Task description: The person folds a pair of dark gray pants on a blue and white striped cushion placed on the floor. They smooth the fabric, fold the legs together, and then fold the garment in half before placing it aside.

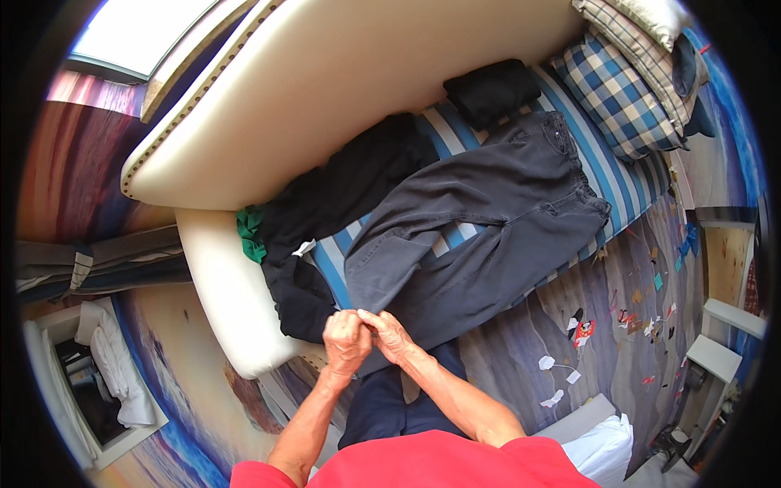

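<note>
Dark grey trousers [488, 195] lie across the striped seat, waistband at the far right and legs running toward me. My left hand [347, 340] is closed in a fist at the near end of one leg. Close beside it, touching, my right hand [389, 335] pinches the same hem with curled fingers. The exact grip is partly hidden by the knuckles. Just left of my hands a black garment [309, 195] is spread along the backrest, with a small white tag on it. Green cloth [250, 233] pokes out at its left end.
The cream sofa [325, 81] has a blue-and-white striped seat cover [630, 183]. A folded black garment [492, 91] rests by the backrest. Checked pillows [622, 96] are stacked at the right end. Scraps and tags [584, 332] litter the patterned floor. White shelving [716, 358] stands at right.
</note>
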`<action>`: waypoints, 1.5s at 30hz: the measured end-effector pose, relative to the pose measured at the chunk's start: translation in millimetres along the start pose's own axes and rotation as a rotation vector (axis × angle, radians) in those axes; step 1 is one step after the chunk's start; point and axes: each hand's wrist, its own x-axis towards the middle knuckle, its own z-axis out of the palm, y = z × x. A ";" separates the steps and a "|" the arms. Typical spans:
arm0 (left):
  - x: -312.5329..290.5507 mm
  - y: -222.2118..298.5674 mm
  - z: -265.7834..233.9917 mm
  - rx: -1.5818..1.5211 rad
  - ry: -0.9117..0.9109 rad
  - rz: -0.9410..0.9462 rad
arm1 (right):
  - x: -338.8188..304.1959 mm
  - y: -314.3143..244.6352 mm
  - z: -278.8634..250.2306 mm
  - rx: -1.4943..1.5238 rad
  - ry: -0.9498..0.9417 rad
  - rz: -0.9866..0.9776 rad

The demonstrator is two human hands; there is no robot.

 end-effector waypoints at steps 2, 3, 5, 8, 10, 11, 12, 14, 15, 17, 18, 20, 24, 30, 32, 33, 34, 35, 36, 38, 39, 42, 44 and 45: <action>-7.7 6.0 5.0 -0.216 -0.046 -0.046 | 5.1 10.3 -10.5 0.067 0.087 -0.045; -17.4 0.6 1.3 -0.366 -0.087 -0.153 | -1.6 8.6 -4.4 0.081 0.146 -0.044; -31.6 -2.2 -1.6 -0.677 -0.049 -0.448 | -18.3 2.0 4.5 0.107 0.217 -0.034; -50.2 -38.9 14.1 -0.642 0.149 -0.882 | -46.6 -15.6 17.1 0.218 0.216 -0.004; -52.0 -60.7 17.7 -0.897 0.025 -1.258 | -60.2 -22.5 28.4 0.281 0.176 0.007; -51.3 -70.0 24.5 -0.994 -0.040 -1.452 | -66.7 -25.5 30.9 0.299 0.158 -0.007; -50.3 -72.8 27.2 -1.155 -0.056 -1.600 | -71.4 -27.5 36.1 0.315 0.135 -0.014; -44.6 -72.9 36.2 -1.375 -0.073 -1.727 | -79.5 -28.9 44.0 0.333 0.100 -0.030; -41.2 -71.6 40.1 -1.413 -0.071 -1.703 | -82.4 -28.8 48.3 0.348 0.083 -0.037; -39.4 -68.9 46.9 -1.447 -0.087 -1.657 | -89.2 -28.5 51.2 0.364 0.080 -0.052; -42.7 -74.3 54.9 -1.499 -0.095 -1.586 | -92.0 -27.6 54.7 0.363 0.082 -0.053; -47.7 -79.3 65.7 -1.472 -0.030 -1.443 | -96.2 -26.1 52.6 0.306 0.137 -0.071; -28.8 -56.6 19.4 -1.275 0.194 -1.211 | -92.8 -15.2 11.0 -0.044 0.385 -0.142; -0.5 -60.6 -22.9 -1.079 0.196 -0.769 | -94.0 16.4 -0.7 -0.905 0.740 -0.281; 0.1 -55.0 -28.7 -1.085 0.188 -0.779 | -93.8 20.0 6.4 -0.971 0.705 -0.319; 2.5 -47.1 -34.0 -1.132 0.176 -0.801 | -94.4 18.3 18.2 -1.031 0.679 -0.356; 4.4 -40.8 -36.3 -1.177 0.165 -0.822 | -92.0 15.2 27.0 -1.092 0.660 -0.366; 5.0 -37.6 -36.6 -1.176 0.191 -0.827 | -88.4 12.9 38.8 -1.140 0.622 -0.378; 6.2 -33.2 -38.2 -1.181 0.189 -0.837 | -85.1 11.1 49.6 -1.193 0.590 -0.400; 8.3 -25.4 -41.6 -1.190 0.186 -0.854 | -77.2 11.6 63.1 -1.258 0.544 -0.462; 9.0 -23.5 -41.5 -1.180 0.184 -0.849 | -72.1 13.1 66.7 -1.301 0.532 -0.503; 15.6 -12.4 -41.7 -1.193 0.175 -0.856 | -57.7 16.7 75.0 -1.354 0.558 -0.578; 15.3 -10.0 -43.5 -1.239 0.129 -0.872 | -48.4 20.9 79.5 -1.336 0.598 -0.640; 14.5 -10.5 -42.4 -1.246 0.118 -0.876 | -46.4 20.3 84.2 -1.311 0.614 -0.644</action>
